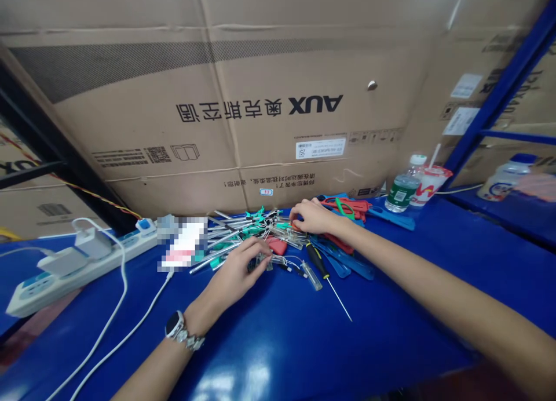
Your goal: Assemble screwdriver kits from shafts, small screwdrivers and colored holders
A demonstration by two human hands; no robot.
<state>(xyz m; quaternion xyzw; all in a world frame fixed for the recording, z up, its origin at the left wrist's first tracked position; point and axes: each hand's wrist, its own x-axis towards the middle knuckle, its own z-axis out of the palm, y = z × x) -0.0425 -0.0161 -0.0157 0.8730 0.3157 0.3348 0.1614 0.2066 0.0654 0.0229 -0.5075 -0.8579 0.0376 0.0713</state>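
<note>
My left hand point(241, 268), with a watch point(174, 325) on its wrist, is at the near edge of a mixed pile of small parts. Its fingers and thumb curl round something partly hidden, dark inside the palm. My right hand point(316, 215) reaches over the back of the pile, fingers bent down and closed near a small orange piece; what they grip is hidden. Between the hands lie a red plastic part point(277, 245) and thin wires. A clear plastic piece point(311, 275) and a yellow-and-black screwdriver point(318, 262) lie in front of my right hand.
Metal rods point(217, 255) and green pieces fill the pile's left side. Blue plastic strips point(347, 262) and red parts point(354, 207) lie right. A phone point(185, 244), power strip point(65, 279), water bottle point(402, 186) and cup point(430, 186) stand around; cardboard point(260, 53) rises behind.
</note>
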